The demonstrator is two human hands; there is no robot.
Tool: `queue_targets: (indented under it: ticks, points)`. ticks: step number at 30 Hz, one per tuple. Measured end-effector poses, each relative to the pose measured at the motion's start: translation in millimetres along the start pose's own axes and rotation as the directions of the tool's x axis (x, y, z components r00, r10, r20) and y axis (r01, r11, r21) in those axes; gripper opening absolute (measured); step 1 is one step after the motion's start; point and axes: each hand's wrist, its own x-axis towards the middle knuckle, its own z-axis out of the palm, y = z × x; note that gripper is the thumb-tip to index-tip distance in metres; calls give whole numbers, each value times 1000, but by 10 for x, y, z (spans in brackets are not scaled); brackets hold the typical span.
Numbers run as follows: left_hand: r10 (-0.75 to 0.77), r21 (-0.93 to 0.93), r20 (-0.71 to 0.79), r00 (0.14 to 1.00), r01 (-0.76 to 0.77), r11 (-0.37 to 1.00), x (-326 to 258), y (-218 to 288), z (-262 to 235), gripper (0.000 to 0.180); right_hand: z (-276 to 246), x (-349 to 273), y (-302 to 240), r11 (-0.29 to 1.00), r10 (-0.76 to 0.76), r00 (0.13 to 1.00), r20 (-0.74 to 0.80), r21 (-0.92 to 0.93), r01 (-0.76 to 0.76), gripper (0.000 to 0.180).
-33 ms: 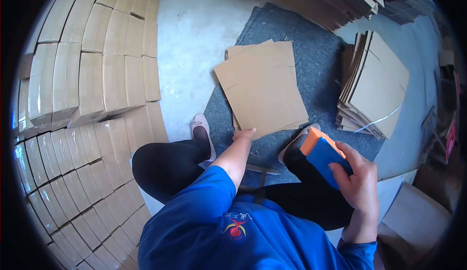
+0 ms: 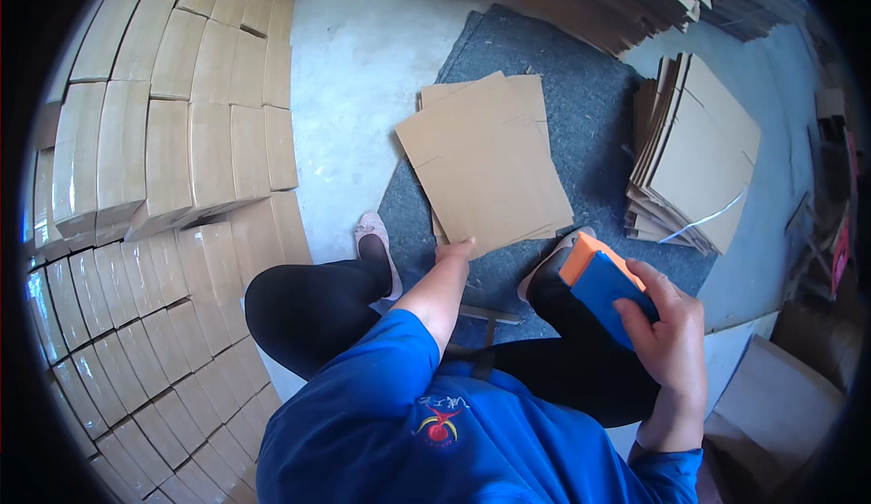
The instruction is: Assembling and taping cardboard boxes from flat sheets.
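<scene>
Hardly anything has changed since the previous picture: both hands keep their places and the scene has only slipped a touch in view, so the handling stands at the same point. The left hand (image 2: 456,249) is at the near edge of the flat cardboard sheets (image 2: 490,164), fingers close together; whether it pinches or merely presses the edge, I cannot tell. The right hand (image 2: 670,318) grips an orange-and-blue block (image 2: 610,297) between thumb and fingers, above the right leg and apart from the sheets. These lie on the dark mat (image 2: 581,132), beyond and between the feet, plain brown, with short slits along the top one's side edges; it sits askew, so lower corners show on the far side. Farther right stands a leaning cardboard stack (image 2: 708,146); boxes (image 2: 172,155) line the left.
</scene>
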Motion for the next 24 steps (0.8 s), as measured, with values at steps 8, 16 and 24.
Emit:
queue_targets:
  ticks: [8,16,24]
  points:
    - [-168,-677,256,952,300,672,66,-223,159,28,17,-103,68,989,145,988,-59,29,-143,37]
    - [-180,-629,187,966,259,734,22,-187,-175,34,-16,-137,69,986,166,986,-35,13,-166,37]
    - [375,-707,285,882,-70,703,-482,473,-660,43,-41,-126,-81,989,140,988,-57,63,-137,32]
